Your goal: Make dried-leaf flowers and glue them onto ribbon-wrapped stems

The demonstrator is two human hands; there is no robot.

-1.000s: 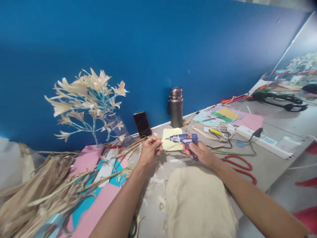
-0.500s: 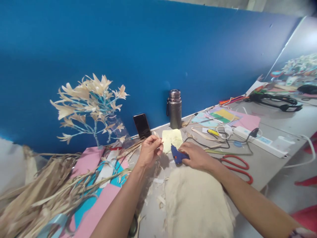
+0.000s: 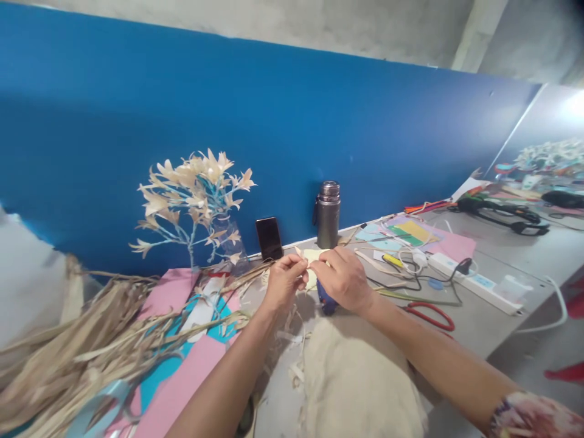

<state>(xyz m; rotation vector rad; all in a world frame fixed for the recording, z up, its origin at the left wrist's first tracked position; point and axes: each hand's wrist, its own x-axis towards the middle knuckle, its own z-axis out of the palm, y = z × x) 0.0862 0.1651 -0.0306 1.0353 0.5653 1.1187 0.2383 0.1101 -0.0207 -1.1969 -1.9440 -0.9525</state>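
My left hand (image 3: 286, 281) is closed in a pinch on a small pale husk petal (image 3: 298, 250), whose tip sticks up above the fingers. Right beside it, my right hand (image 3: 344, 278) has its thumb and fingers closed close to the left fingertips; whatever they grip is too small to make out. Under the right hand is a blue glue gun (image 3: 326, 302), partly covered by that hand. Behind the fingers lies a yellow paper sheet (image 3: 311, 281). A beige cloth bundle (image 3: 360, 377) rests in front of the hands.
Husk flowers (image 3: 196, 188) stand at the left, by a phone (image 3: 269, 238) and a steel flask (image 3: 328, 216). Dried husks (image 3: 91, 340) and pink paper (image 3: 187, 377) cover the left side. Red-handled scissors (image 3: 431, 313), cords and a power strip (image 3: 479, 283) lie right.
My right hand has let go of the glue gun's handle and moved left to meet my left hand's fingertips. The view has tilted up a little.
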